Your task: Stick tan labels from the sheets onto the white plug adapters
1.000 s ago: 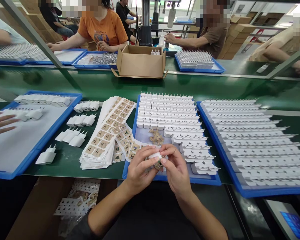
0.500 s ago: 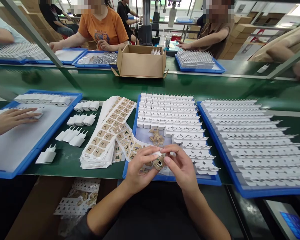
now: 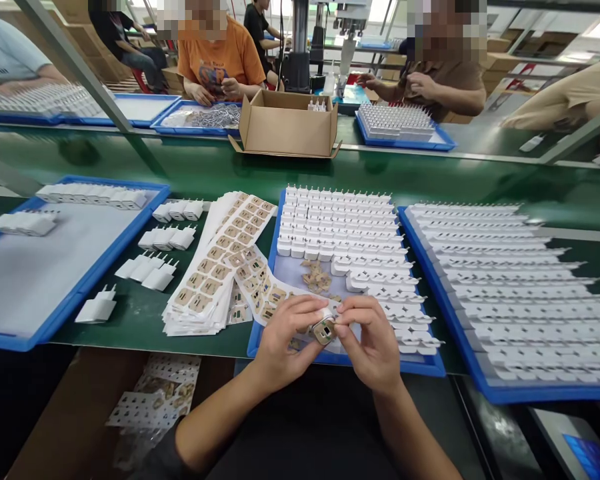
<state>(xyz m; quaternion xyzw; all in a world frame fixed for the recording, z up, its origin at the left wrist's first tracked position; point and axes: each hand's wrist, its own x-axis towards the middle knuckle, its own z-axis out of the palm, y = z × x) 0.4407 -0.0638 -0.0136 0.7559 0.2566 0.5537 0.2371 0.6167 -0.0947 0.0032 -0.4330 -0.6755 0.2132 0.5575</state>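
- The fingers (image 3: 305,308) of the left hand (image 3: 285,340) are curled shut around a small white charger (image 3: 325,319), pinching it from the left; its tan-labelled end face (image 3: 323,331) is turned up toward the person's chest.
- The right hand (image 3: 375,343) closes on the same charger from the other side, thumb and forefinger tips pressed against the labelled face (so both hands grip one piece, touching each other at the fingertips).
- The charger sits directly between the two sets of fingers, neither hand nearer than the other; its long axis appears to run away from the person, the far end hidden under the left fingers.
- Just beyond the fingers lies the near rim of a blue tray (image 3: 340,359), and the hands hang over its bare patch.
- A little farther out from the fingertips, loose tan stickers (image 3: 316,277) lie on the tray floor, with rows of white chargers (image 3: 340,223) standing behind and to the right of them.
- Left of the left fingers, a fanned stack of label sheets (image 3: 215,270) rests on the green bench (image 3: 140,313), one sheet curling in toward the hands.
- Farther left stand small groups of finished-looking chargers (image 3: 153,273) and another blue tray (image 3: 70,293).
- Well off to the right of the right fingers, a third tray (image 3: 500,390) is packed with rows of chargers lying down.
- Across the bench a cardboard box (image 3: 287,130) stands open, other people working behind it.
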